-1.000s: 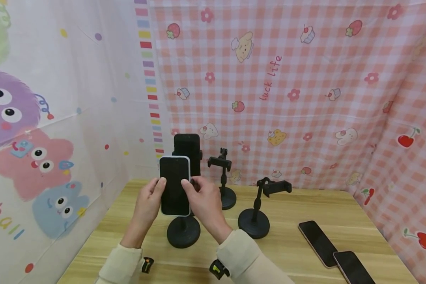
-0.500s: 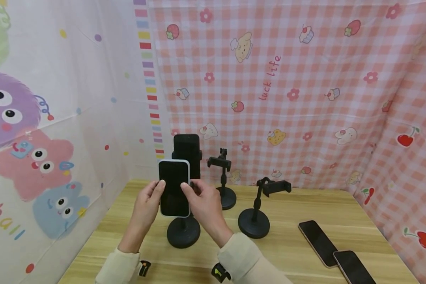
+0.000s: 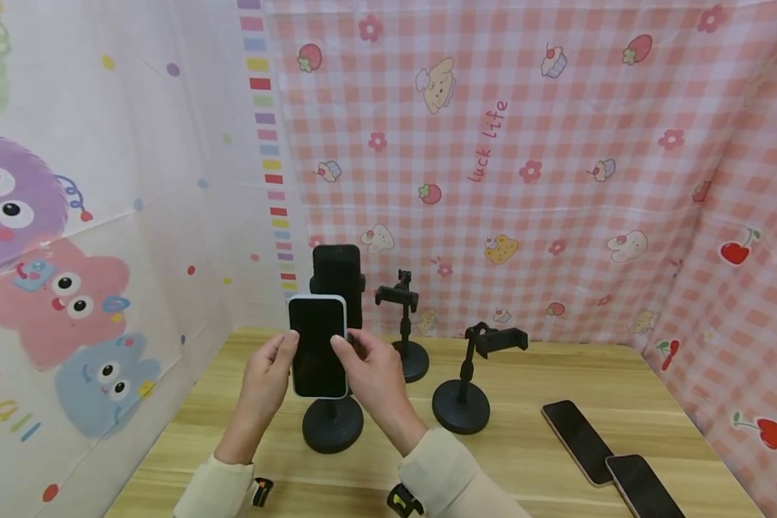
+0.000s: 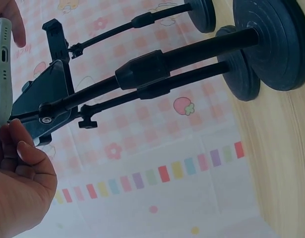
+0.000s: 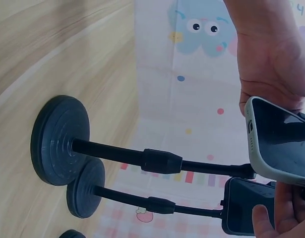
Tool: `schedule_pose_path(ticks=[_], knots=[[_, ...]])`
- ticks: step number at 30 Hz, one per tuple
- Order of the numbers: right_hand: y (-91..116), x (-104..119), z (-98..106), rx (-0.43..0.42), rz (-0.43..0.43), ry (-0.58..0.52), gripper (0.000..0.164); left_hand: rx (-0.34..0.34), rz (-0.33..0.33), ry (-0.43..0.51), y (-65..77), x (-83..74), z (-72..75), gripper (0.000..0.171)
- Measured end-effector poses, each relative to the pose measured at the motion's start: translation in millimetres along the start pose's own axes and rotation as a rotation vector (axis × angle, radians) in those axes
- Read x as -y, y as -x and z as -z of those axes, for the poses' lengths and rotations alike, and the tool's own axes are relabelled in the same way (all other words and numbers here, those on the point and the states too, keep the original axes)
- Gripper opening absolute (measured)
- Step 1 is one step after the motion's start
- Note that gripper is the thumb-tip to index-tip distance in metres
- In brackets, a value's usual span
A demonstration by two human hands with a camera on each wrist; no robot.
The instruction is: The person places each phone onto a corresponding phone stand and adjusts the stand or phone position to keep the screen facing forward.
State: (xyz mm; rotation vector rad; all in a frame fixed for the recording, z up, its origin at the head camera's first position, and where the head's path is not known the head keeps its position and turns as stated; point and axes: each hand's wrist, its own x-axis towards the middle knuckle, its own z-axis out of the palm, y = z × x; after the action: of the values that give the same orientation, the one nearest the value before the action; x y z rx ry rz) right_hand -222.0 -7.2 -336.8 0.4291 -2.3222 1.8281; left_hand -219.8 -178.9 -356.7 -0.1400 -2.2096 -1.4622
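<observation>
A phone with a pale frame and dark screen stands nearly upright above the round base of a black phone stand. My left hand grips its left edge, thumb at the front. On the opposite edge my right hand holds it, that thumb over the screen. The stand's clamp is hidden behind the phone in the head view, so I cannot tell how it sits there. Seen from the left wrist, the stand's pole runs up to the phone. Just behind, another dark phone is upright in a further stand.
Two more black stands, one farther back and one to the right, have bare clamps. At the wooden table's right side lie two dark phones, the nearer one touching or overlapping the other. Patterned cloths hang around.
The held phone has come down slightly, with both hands keeping their grip on it. The view has shifted a little; the other stands and phones stay put.
</observation>
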Motion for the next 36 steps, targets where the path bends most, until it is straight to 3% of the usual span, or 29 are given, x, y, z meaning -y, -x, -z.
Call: schedule_pose_path(ticks=[8,20,31,36], knots=[[-4,2,4,0.022,0.053,0.058,0.040,-0.060,-0.075,-0.078,-0.3,-1.2,-2.6,0.037],[-11,15,5,-0.005,0.020,0.150,0.039,0.008,0.041,-0.007,-9.8,-8.6,0.1,0.048],[-9,16,5,0.008,0.033,0.152,0.035,0.008,0.024,0.006,-4.7,-4.5,1.8,0.047],[-7,15,5,0.023,0.038,0.155,0.035,-0.024,0.000,-0.020,-1.1,-4.5,1.1,0.045]])
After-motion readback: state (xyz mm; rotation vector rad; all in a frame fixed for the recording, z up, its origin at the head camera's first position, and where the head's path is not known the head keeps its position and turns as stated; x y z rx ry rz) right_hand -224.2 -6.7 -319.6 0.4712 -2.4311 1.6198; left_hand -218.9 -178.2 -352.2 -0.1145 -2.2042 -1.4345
